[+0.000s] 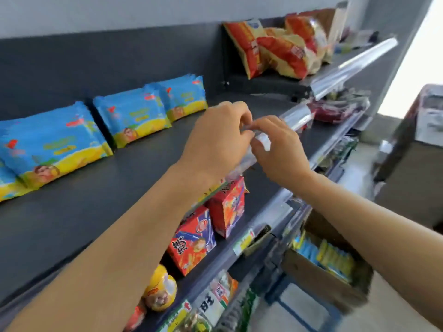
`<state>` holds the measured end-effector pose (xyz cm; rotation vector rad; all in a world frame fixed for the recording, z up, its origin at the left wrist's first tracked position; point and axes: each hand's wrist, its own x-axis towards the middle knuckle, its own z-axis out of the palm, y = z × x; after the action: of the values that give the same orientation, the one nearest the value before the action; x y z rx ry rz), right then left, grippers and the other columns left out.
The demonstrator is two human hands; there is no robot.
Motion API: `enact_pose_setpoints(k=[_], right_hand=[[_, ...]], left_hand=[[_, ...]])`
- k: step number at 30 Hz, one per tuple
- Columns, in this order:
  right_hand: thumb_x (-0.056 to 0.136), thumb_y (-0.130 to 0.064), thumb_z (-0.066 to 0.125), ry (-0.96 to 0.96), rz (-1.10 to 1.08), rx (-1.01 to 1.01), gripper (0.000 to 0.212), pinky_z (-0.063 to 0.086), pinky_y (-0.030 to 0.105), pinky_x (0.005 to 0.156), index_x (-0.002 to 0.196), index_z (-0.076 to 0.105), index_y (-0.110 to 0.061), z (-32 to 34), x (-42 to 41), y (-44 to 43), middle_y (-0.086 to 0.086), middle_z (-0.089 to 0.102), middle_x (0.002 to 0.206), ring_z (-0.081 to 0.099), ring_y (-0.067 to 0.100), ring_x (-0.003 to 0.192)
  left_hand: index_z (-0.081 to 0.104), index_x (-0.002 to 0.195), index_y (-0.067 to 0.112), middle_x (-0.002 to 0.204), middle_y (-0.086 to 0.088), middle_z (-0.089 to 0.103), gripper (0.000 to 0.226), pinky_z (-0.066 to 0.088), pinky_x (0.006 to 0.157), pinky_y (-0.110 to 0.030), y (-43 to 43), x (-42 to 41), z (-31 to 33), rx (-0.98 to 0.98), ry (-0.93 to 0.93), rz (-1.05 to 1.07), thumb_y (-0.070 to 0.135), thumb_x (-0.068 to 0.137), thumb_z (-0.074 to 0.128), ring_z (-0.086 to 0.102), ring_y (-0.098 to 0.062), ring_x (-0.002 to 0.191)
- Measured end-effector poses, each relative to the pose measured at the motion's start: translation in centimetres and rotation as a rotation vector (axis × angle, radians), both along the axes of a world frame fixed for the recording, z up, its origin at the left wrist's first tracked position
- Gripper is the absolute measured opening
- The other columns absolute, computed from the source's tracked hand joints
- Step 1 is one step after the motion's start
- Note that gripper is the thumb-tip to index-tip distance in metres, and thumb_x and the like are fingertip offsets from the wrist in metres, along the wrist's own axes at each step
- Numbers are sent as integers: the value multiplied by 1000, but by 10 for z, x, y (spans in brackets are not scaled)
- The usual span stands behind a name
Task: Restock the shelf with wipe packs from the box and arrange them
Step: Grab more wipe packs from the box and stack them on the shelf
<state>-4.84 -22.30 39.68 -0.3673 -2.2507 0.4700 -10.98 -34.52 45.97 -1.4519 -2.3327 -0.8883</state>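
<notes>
Several blue and yellow wipe packs lean against the back of the dark shelf [100, 188]: one at the left [52, 144], one in the middle [131, 116], one further right [184, 97]. A cardboard box [309, 279] stands low on the right with more wipe packs [333, 259] inside. My left hand [220, 135] and my right hand [278, 152] meet at the shelf's front edge. Their fingertips pinch the clear plastic strip [262, 141] that runs along that edge. Neither hand holds a wipe pack.
Red and yellow snack bags [280, 49] fill the raised shelf at the back right. Red cartons [191, 238] and a yellow round pack [159, 291] sit on the shelf below. A blue stool frame [309, 312] stands under the box.
</notes>
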Motion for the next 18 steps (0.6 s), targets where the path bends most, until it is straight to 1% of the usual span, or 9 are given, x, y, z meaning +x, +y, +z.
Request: enact_pose_setpoints(k=[2, 4, 5, 8, 10, 12, 14, 16, 18], right_hand=[[85, -4, 56, -32, -121, -55, 22, 41, 27, 88, 105, 64, -5, -20, 40, 32, 10, 63, 106, 55, 28, 103], [85, -3, 56, -87, -223, -95, 20, 36, 22, 84, 103, 66, -6, -43, 76, 59, 10, 63, 104, 56, 28, 100], [84, -2, 57, -113, -266, -118, 20, 36, 23, 84, 102, 66, -6, -55, 93, 72, 11, 64, 103, 56, 29, 100], [86, -3, 55, -215, -356, -185, 21, 40, 31, 89, 103, 66, -5, -90, 135, 106, 11, 64, 105, 56, 30, 102], [90, -6, 51, -324, -389, -240, 23, 39, 31, 92, 107, 65, -7, -113, 161, 129, 10, 63, 110, 53, 27, 108], [91, -7, 49, -424, -406, -296, 25, 38, 31, 93, 110, 64, -9, -134, 185, 153, 8, 62, 115, 52, 25, 112], [91, -8, 49, -515, -416, -346, 26, 40, 32, 93, 113, 63, -10, -155, 205, 179, 8, 62, 117, 53, 26, 112], [90, -9, 49, -596, -415, -405, 26, 41, 34, 92, 113, 63, -10, -177, 220, 205, 9, 62, 117, 53, 27, 111], [89, -9, 49, -659, -388, -446, 26, 43, 34, 91, 111, 64, -10, -199, 229, 227, 9, 63, 115, 54, 28, 110]], left_hand=[[65, 98, 14, 95, -3, 66, 15, 48, 82, -36, 35, 21, -12, -22, -33, -87, 20, 84, 64, 61, -22, 90], [64, 100, 13, 96, -4, 67, 16, 48, 82, -34, 68, 45, -29, -112, -77, -175, 19, 85, 63, 61, -22, 91], [64, 101, 12, 97, -5, 66, 16, 48, 83, -35, 85, 56, -39, -178, -93, -216, 19, 86, 62, 60, -22, 91], [64, 98, 11, 95, -7, 66, 14, 51, 82, -40, 133, 85, -77, -354, -152, -290, 18, 86, 61, 61, -26, 90], [64, 97, 11, 93, -6, 64, 13, 52, 80, -38, 164, 100, -103, -458, -218, -312, 17, 86, 61, 61, -25, 90], [64, 101, 9, 100, -7, 64, 16, 48, 79, -32, 194, 114, -130, -560, -264, -326, 15, 88, 60, 60, -24, 95], [64, 103, 8, 107, -9, 65, 17, 44, 76, -30, 222, 128, -156, -634, -320, -320, 15, 88, 60, 60, -24, 99], [64, 102, 9, 108, -9, 65, 16, 44, 75, -29, 248, 138, -183, -700, -379, -304, 16, 87, 62, 60, -24, 99], [64, 101, 9, 108, -9, 64, 15, 48, 78, -32, 269, 145, -212, -759, -434, -285, 15, 88, 62, 60, -24, 99]])
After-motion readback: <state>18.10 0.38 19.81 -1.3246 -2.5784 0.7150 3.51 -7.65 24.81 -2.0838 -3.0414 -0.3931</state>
